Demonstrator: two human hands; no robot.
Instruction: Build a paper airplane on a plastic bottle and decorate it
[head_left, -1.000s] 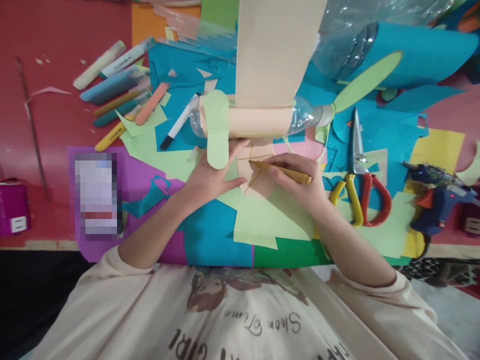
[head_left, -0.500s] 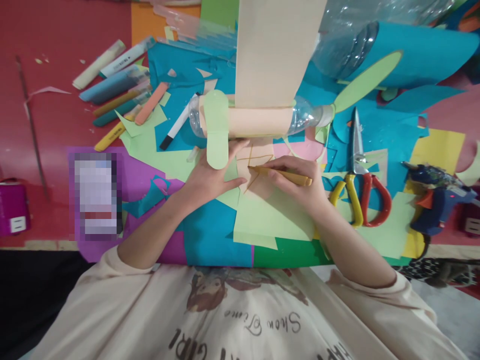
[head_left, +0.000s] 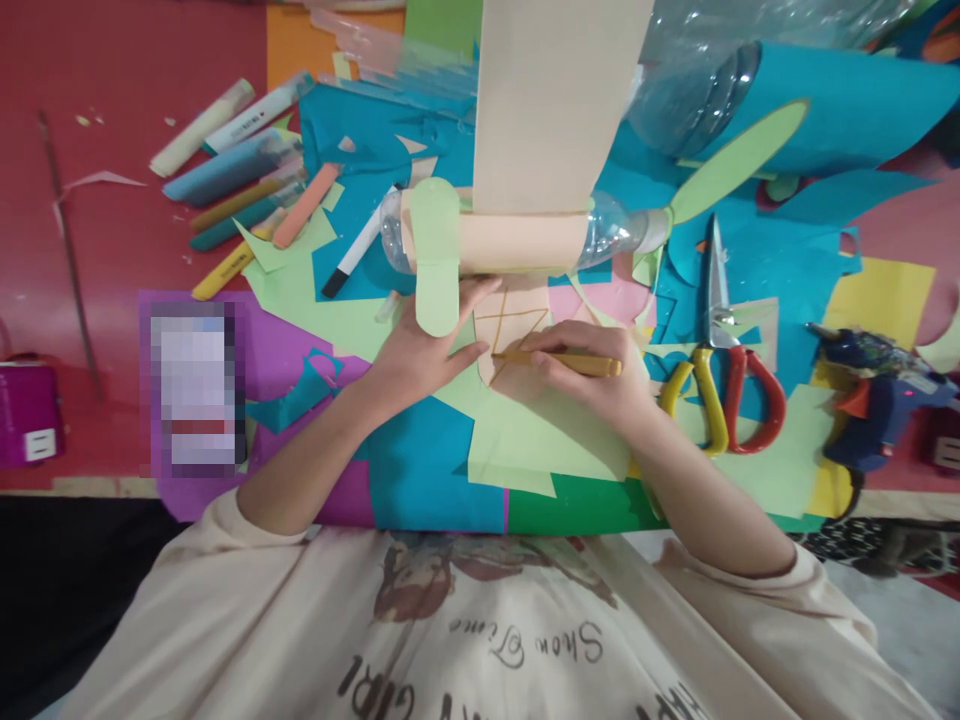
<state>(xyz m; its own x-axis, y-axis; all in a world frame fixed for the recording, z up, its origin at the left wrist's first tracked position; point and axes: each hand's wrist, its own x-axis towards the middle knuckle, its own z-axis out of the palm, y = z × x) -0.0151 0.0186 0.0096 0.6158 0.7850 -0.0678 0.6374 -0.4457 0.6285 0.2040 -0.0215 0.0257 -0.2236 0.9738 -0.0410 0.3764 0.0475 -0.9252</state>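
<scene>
My right hand (head_left: 592, 372) is closed around an ochre-brown marker (head_left: 592, 364), its tip on a small peach paper (head_left: 514, 298) drawn with brown lines. My left hand (head_left: 427, 355) lies with thumb and fingers apart at the left edge of that paper. Its fingers reach beneath the green rounded strip (head_left: 437, 300) on a clear plastic bottle (head_left: 609, 228). Peach paper wraps the bottle, and a wide peach panel (head_left: 555, 100) stretches away from it. A long green paper blade (head_left: 739, 160) sticks out at the bottle's cap. Light green paper (head_left: 551, 435) lies under the small sheet.
Scissors (head_left: 718, 310) with yellow and red handles lie at the right, near a blue glue gun (head_left: 889, 405). Several markers (head_left: 225, 170) are grouped upper left. A phone (head_left: 196, 385) rests on purple paper. Another bottle (head_left: 690, 105) with blue paper lies at the upper right.
The marker tip has moved down and slightly left, and the brown line under it is longer. The left hand stays nearly still; the whole view has shifted slightly.
</scene>
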